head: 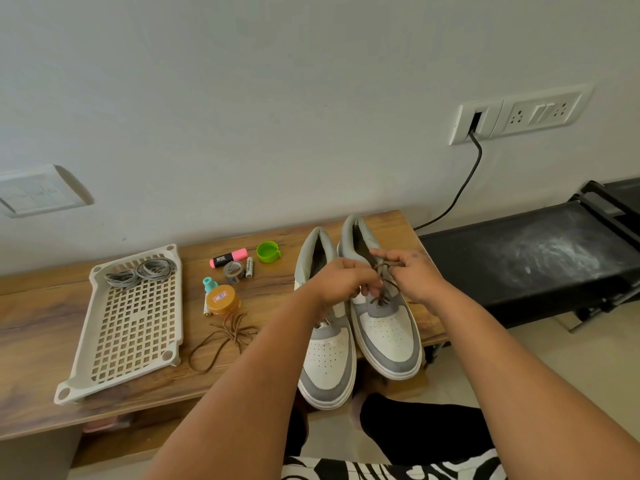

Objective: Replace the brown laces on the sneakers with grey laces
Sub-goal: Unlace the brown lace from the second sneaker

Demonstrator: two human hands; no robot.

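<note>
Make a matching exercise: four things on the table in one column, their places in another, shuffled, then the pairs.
Things:
1. grey laces
2. loose brown lace
3. green cup
4. right hand

Places:
A. on the table in front of the brown jar
B. at the right sneaker's lace
C. in the tray
D. beside the pink highlighter

Pairs: 1-C, 2-A, 3-D, 4-B

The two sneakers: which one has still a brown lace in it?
The right sneaker, under both hands: a brown lace crosses its eyelets. The left sneaker shows none.
</note>
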